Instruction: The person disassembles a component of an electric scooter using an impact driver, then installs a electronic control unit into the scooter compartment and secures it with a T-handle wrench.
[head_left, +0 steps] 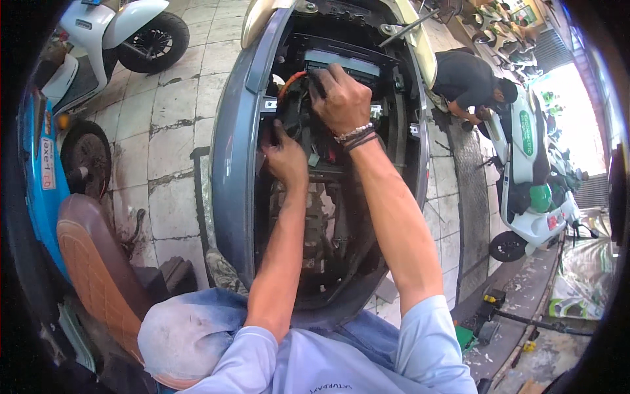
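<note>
A scooter's grey body stands in front of me, its top uncovered and the dark inner frame exposed. My right hand, with braided bands at the wrist, reaches into the upper part. Its fingers are pinched together at dark parts beside an orange cable; what they grip is hidden. Just beyond sits a flat grey box. My left hand is lower, against the inside of the left panel. The thumb points up and the other fingers curl into shadow, closed around something I cannot make out.
Left of me are a brown scooter seat, a blue scooter and, farther off, a white scooter. To the right, a person in dark clothes bends beside another white scooter. A dark ramp strip crosses the tiles.
</note>
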`<state>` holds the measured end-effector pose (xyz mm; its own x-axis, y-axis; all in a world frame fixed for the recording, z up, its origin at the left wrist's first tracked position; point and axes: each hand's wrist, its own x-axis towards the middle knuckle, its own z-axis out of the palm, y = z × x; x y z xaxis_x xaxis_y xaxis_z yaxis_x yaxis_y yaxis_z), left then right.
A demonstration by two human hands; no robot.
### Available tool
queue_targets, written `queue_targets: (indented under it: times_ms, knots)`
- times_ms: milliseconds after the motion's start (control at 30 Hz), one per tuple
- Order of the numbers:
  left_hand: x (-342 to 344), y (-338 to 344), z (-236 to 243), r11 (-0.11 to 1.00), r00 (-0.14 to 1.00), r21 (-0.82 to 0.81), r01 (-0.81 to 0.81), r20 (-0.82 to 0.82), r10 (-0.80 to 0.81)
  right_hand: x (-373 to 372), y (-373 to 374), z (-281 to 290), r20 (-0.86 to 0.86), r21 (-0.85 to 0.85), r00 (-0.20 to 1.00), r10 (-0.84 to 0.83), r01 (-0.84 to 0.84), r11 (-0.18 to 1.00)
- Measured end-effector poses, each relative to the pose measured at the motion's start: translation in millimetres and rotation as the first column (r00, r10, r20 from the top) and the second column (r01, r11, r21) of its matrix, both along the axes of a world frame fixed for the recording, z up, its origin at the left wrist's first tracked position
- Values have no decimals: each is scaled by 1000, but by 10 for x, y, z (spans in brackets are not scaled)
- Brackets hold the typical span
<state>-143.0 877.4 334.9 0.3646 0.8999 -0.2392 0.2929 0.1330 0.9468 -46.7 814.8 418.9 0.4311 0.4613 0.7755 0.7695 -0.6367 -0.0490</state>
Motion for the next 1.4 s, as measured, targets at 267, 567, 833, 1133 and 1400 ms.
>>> queue_targets:
  times_ms: [267,567,833,1133,1400]
  knots:
    - [107,-3,-74,1000,1000,12,14,-28,-14,127,-71,64,104,-228,994,45,-20,974]
    - [26,-19,84,1000,1000,5,7,-15,-7,126,-36,137,145,-240,986,87,-50,969]
    - [39,-35,3,999,995,33,-23,93,20,225,-105,155,146,-353,982,121,-63,934]
    - [43,-27,74,998,998,-62,14,-57,-17,288,-103,171,222,-403,970,96,2,915]
    - [53,139,-573,998,999,47,48,1,-48,60,-35,288,58,-322,997,42,-22,947]
